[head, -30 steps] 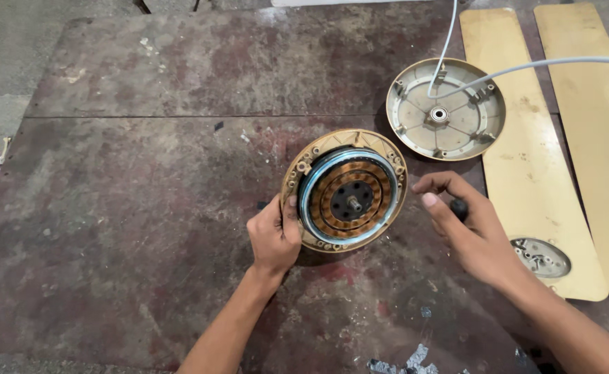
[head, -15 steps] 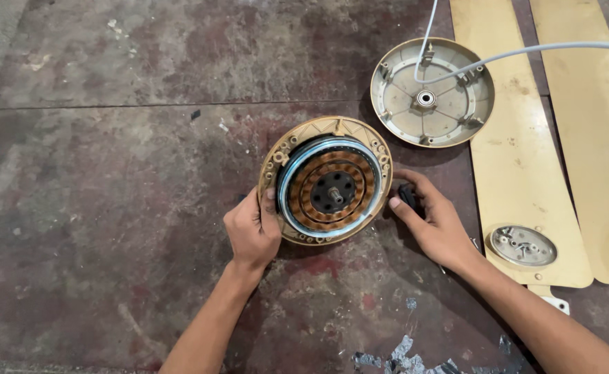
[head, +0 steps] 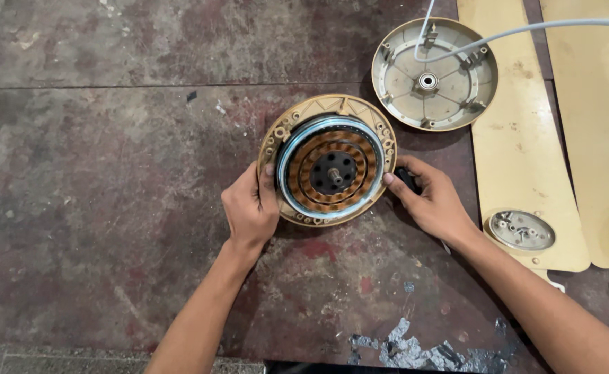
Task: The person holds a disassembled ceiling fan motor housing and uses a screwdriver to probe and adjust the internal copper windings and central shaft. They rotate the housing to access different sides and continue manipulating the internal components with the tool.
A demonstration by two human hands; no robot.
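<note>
An opened ceiling fan motor lies flat on a stained dark floor: a gold round housing with a silver ring, copper windings and a black hub with a short shaft. My left hand grips its left rim, thumb on the edge. My right hand touches the right rim with its fingertips and holds a small black object under the fingers, mostly hidden.
A gold round motor cover lies upside down at the upper right with a grey cable running out of it. Two cream fan blades lie along the right side, a round metal cap on one. Paper scraps lie near the bottom.
Both hands have closed in on the motor's rim; the right hand moved from beside it to touching its right edge. The view has shifted slightly.
</note>
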